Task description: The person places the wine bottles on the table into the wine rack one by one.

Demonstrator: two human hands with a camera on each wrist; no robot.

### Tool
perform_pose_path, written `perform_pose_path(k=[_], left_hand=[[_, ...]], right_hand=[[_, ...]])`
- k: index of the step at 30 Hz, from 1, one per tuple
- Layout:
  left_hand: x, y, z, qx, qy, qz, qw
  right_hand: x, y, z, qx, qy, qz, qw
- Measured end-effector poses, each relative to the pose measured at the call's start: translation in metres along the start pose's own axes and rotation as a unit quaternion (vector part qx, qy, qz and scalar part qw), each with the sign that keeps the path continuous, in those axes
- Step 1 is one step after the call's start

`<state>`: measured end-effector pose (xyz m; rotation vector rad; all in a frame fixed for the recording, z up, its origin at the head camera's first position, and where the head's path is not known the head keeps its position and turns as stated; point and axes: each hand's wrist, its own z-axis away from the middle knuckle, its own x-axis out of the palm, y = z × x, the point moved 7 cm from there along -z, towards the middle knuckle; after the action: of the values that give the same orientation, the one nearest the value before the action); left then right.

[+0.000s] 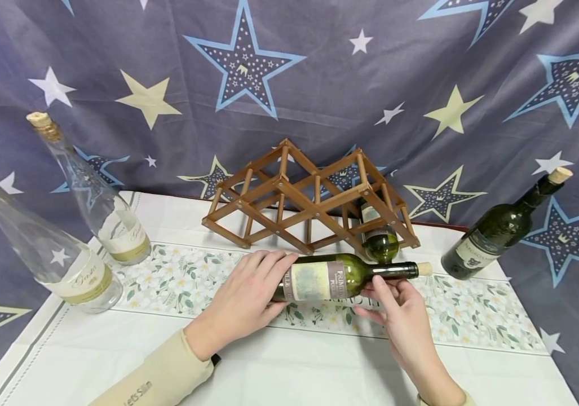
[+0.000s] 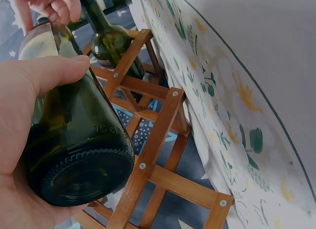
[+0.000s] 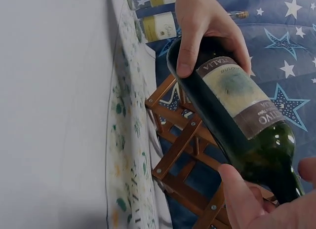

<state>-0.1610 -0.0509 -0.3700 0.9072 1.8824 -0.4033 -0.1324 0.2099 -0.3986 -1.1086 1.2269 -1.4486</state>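
A green wine bottle point(image 1: 355, 275) with a cork in its neck lies roughly level above the floral runner, its neck pointing right. My left hand point(image 1: 246, 296) grips the base end, and the left wrist view shows the thumb laid along the glass near the ribbed bottom point(image 2: 84, 174). At the neck end, my right hand point(image 1: 406, 318) holds the bottle with the thumb on the neck and fingers beneath. Behind both hands stands a wooden lattice wine rack point(image 1: 318, 214). Another green bottle point(image 1: 383, 247) lies in its right side, base toward me.
Two clear corked bottles, one nearer point(image 1: 83, 276) and one farther point(image 1: 122, 231), stand at the left. A dark corked bottle point(image 1: 492, 239) stands at the right. The white tablecloth point(image 1: 289, 366) carries a floral runner point(image 1: 477, 310); a star-patterned curtain point(image 1: 319, 113) hangs behind.
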Motion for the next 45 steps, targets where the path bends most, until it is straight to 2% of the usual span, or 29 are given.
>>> perform_pose_path(k=[4, 8, 10, 12, 14, 15, 17, 20, 22, 24, 26, 28, 30, 33, 37, 41, 45], left_hand=[[0.0, -0.003, 0.002, -0.001, -0.004, -0.003, 1.0], [-0.001, -0.005, 0.003, 0.0, -0.006, -0.007, 1.0], [-0.001, -0.006, 0.004, 0.001, -0.008, -0.009, 0.9999], [-0.002, -0.007, 0.004, 0.002, -0.011, -0.01, 0.9999], [-0.003, -0.008, 0.005, 0.003, -0.012, -0.011, 0.9999], [-0.003, -0.008, 0.005, 0.003, -0.012, -0.012, 0.9999], [-0.005, -0.009, 0.006, 0.005, -0.013, -0.014, 0.9998], [-0.006, -0.009, 0.007, 0.008, -0.016, -0.018, 0.9997], [-0.007, -0.008, 0.007, 0.01, -0.018, -0.019, 0.9996], [-0.007, -0.008, 0.008, 0.013, -0.019, -0.019, 0.9995], [-0.008, -0.007, 0.008, 0.014, -0.021, -0.018, 0.9995], [-0.009, -0.007, 0.009, 0.016, -0.022, -0.018, 0.9995], [-0.009, -0.006, 0.009, 0.02, -0.023, -0.018, 0.9994], [-0.01, -0.006, 0.01, 0.027, -0.022, -0.021, 0.9992], [-0.012, -0.005, 0.01, 0.035, -0.019, -0.022, 0.999], [-0.012, -0.004, 0.012, 0.037, -0.024, -0.014, 0.9989], [-0.01, -0.004, 0.013, 0.036, -0.039, -0.008, 0.9985]], right_hand=[[-0.005, 0.0, 0.004, -0.01, -0.005, 0.041, 0.9991], [-0.011, -0.006, 0.01, -0.045, 0.007, 0.085, 0.9953], [-0.013, -0.013, 0.014, -0.081, 0.019, 0.121, 0.9891], [-0.016, -0.021, 0.018, -0.127, 0.036, 0.17, 0.9765], [-0.017, -0.032, 0.022, -0.189, 0.048, 0.224, 0.955], [-0.017, -0.038, 0.024, -0.222, 0.052, 0.251, 0.9408], [-0.016, -0.049, 0.028, -0.292, 0.06, 0.304, 0.9049], [-0.015, -0.061, 0.032, -0.372, 0.056, 0.359, 0.8543], [-0.013, -0.066, 0.033, -0.406, 0.046, 0.39, 0.8252], [-0.011, -0.068, 0.032, -0.427, 0.027, 0.42, 0.8004], [-0.007, -0.069, 0.031, -0.452, 0.01, 0.45, 0.7705], [-0.003, -0.069, 0.029, -0.467, -0.004, 0.48, 0.7426], [-0.001, -0.068, 0.027, -0.475, -0.021, 0.506, 0.7198], [0.004, -0.064, 0.023, -0.481, -0.049, 0.535, 0.6924], [0.01, -0.058, 0.02, -0.495, -0.082, 0.556, 0.6631], [0.014, -0.052, 0.018, -0.497, -0.099, 0.574, 0.6432], [0.016, -0.05, 0.018, -0.51, -0.111, 0.576, 0.6293]])
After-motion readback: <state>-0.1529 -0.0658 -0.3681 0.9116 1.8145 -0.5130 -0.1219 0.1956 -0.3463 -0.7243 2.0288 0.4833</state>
